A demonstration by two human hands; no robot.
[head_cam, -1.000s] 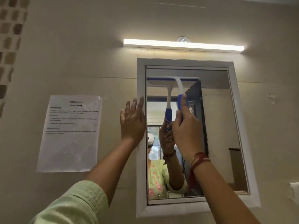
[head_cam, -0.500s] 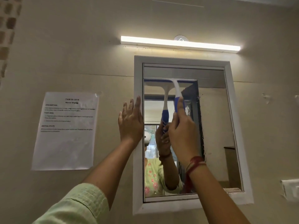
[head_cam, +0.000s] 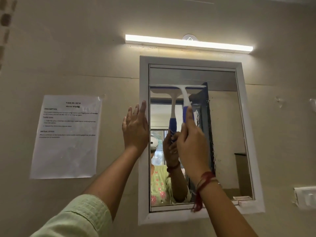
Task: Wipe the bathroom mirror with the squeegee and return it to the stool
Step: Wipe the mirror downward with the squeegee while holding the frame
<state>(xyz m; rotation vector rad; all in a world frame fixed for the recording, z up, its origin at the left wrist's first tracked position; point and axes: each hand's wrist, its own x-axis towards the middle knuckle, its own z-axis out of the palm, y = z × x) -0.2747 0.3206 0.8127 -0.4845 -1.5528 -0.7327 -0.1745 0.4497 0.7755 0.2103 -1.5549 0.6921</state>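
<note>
Lower on the glass than a moment ago, the squeegee [head_cam: 185,97] now has its white blade lying level across the upper-middle of the mirror [head_cam: 224,134], running from the left inner edge of the glass to about the centre; earlier the blade sat nearer the top of the pane. The right hand [head_cam: 191,144] has come down with it and its grip is clamped round the blue handle, forefinger stretched up along the handle toward the white neck. The handle leans slightly left as it rises to the blade. A red thread band [head_cam: 206,179] circles the right wrist, with a loose end hanging below it.

The left hand [head_cam: 136,129] stays flat against the white frame [head_cam: 143,185] on the mirror's left side, fingers apart and pointing up, holding nothing, much where it was before. A pale green sleeve [head_cam: 82,218] covers that forearm lower down.

Left of the mirror a printed sheet [head_cam: 66,137] is stuck to the beige wall [head_cam: 68,48]; its heading seems to read "Mirror Wiping", though the print is too soft to be sure. Above the mirror a lit tube light [head_cam: 188,43] runs along the wall. Right of the mirror, low down, a white switch plate [head_cam: 306,197] shows at the edge of view.
</note>
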